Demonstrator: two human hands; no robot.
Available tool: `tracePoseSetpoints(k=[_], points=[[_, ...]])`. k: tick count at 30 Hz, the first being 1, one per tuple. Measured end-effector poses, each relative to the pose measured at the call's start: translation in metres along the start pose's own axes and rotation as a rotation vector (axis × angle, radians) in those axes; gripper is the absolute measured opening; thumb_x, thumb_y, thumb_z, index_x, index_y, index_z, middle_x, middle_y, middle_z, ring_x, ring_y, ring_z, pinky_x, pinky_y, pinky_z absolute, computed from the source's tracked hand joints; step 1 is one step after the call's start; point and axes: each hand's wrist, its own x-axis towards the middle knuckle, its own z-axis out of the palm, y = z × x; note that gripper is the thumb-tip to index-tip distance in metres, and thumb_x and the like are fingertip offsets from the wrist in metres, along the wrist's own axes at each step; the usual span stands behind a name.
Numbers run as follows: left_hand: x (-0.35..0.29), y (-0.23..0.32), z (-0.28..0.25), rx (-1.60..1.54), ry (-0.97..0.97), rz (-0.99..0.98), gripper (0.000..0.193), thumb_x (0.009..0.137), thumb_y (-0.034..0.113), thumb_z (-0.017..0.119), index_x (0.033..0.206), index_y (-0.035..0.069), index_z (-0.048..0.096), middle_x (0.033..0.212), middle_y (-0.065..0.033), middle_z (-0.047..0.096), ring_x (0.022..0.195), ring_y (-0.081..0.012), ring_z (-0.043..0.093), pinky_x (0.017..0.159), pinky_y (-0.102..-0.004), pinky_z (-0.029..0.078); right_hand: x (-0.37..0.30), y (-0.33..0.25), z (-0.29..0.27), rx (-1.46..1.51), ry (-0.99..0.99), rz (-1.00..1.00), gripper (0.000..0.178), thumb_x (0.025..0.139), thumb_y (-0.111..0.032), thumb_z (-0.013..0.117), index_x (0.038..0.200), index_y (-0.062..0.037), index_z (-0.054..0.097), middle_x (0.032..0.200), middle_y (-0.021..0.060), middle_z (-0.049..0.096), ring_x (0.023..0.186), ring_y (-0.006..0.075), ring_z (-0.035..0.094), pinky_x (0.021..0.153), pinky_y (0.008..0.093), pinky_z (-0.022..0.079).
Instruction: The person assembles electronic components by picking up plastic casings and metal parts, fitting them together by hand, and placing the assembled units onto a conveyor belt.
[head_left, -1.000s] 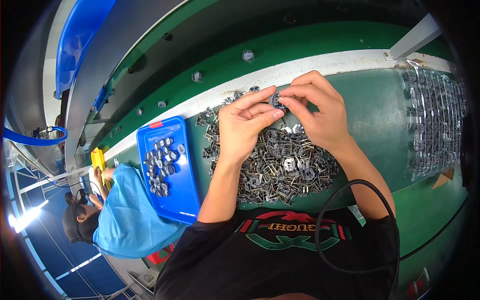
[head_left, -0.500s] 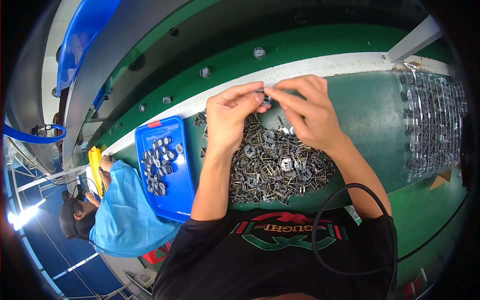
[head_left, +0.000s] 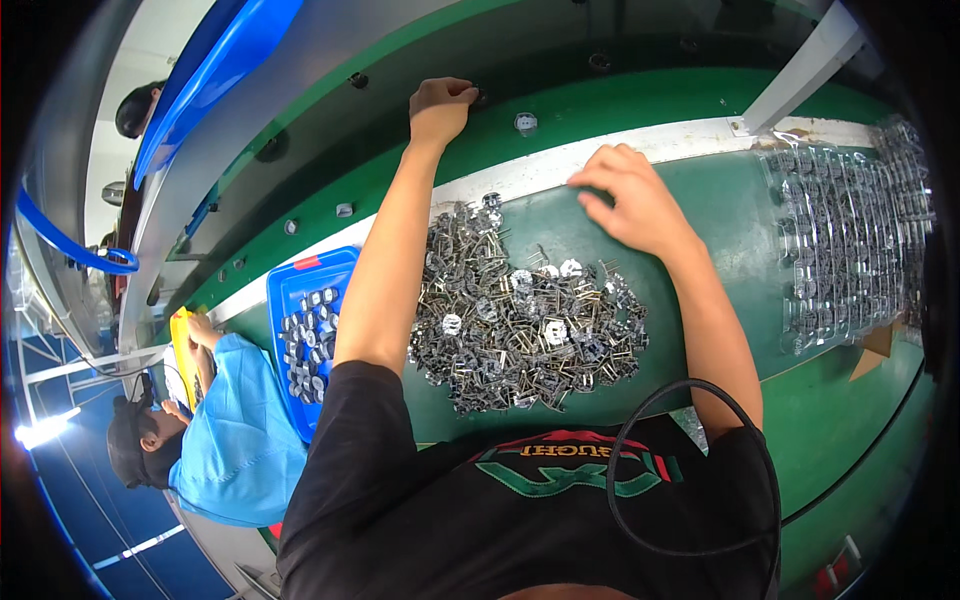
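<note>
My left hand (head_left: 442,108) is stretched out over the green belt at the far side. Its fingers are closed, and a small dark shape shows at their tips, too unclear to name. Nearest to it on the belt is a small grey-white round part (head_left: 526,123). My right hand (head_left: 632,197) hovers above the green table by the white rail, thumb and fingers apart, with nothing seen between them. Between my forearms lies a big heap of small black parts with metal pins (head_left: 530,330). My left arm partly covers the blue tray (head_left: 283,290), which holds small dark grey round parts (head_left: 310,340).
Clear plastic blister trays filled with dark parts (head_left: 840,240) are stacked at the right. A white rail (head_left: 560,170) divides table from belt, and a post (head_left: 800,70) rises at far right. A black cable (head_left: 612,470) loops before me. At left, a co-worker in blue (head_left: 245,430) sits by a yellow tray (head_left: 181,350).
My hands were together over the heap, fingering a small part. They have parted: the left has reached forward over the belt, while the right stays near the rail. The view has shifted slightly.
</note>
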Motion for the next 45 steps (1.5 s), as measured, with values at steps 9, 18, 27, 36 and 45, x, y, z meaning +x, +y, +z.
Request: tracePoseSetpoints(k=[9, 18, 27, 36, 45], points=[[-0.039, 0.032, 0.025, 0.096, -0.115, 0.903, 0.030, 0.081, 0.018, 0.073, 0.111, 0.012, 0.074, 0.109, -0.0126, 0.065, 0.090, -0.0263, 0.062, 0.081, -0.0372, 0.051, 0.005, -0.045, -0.043, -0.240, -0.873, 0.211, 0.020, 0.074, -0.006, 0.074, 0.093, -0.0125, 0.075, 0.084, 0.0003, 0.059, 0.091, 0.0194, 0.055, 0.093, 0.0353, 0.034], [-0.110, 0.082, -0.038, -0.509, -0.389, -0.096, 0.036, 0.085, 0.008, 0.073, 0.119, -0.001, 0.066, 0.110, -0.0159, 0.068, 0.091, -0.0201, 0.068, 0.080, -0.0332, 0.053, 0.005, -0.032, -0.036, 0.227, -0.442, 0.380, 0.016, 0.079, -0.001, 0.071, 0.095, -0.0044, 0.072, 0.084, 0.0016, 0.059, 0.078, 0.0130, 0.057, 0.066, 0.0265, 0.044], [-0.199, 0.062, -0.044, -1.178, -0.300, -0.214, 0.035, 0.090, -0.004, 0.065, 0.125, -0.006, 0.060, 0.105, -0.0124, 0.066, 0.098, -0.0190, 0.067, 0.090, -0.0329, 0.059, 0.002, -0.050, -0.002, 0.833, -0.387, 0.455, 0.024, 0.090, 0.004, 0.054, 0.107, -0.0010, 0.071, 0.088, 0.0023, 0.059, 0.071, 0.0083, 0.056, 0.063, 0.0234, 0.045], [-0.211, 0.052, -0.036, -1.409, -0.259, -0.262, 0.035, 0.089, -0.007, 0.066, 0.123, -0.005, 0.059, 0.106, -0.0131, 0.066, 0.097, -0.0172, 0.068, 0.089, -0.0296, 0.057, -0.001, -0.070, 0.008, 0.957, -0.329, 0.678, 0.016, 0.092, -0.004, 0.062, 0.103, -0.0037, 0.075, 0.081, 0.0006, 0.056, 0.074, 0.0098, 0.062, 0.066, 0.0228, 0.051], [-0.217, 0.056, -0.032, -1.316, -0.308, -0.235, 0.041, 0.086, -0.010, 0.067, 0.126, -0.007, 0.059, 0.109, -0.0147, 0.069, 0.097, -0.0177, 0.068, 0.092, -0.0369, 0.058, -0.008, -0.069, 0.025, 0.232, 0.044, -0.017, 0.025, 0.081, 0.004, 0.074, 0.105, -0.0039, 0.075, 0.088, 0.0053, 0.066, 0.073, 0.0116, 0.061, 0.058, 0.0250, 0.046]])
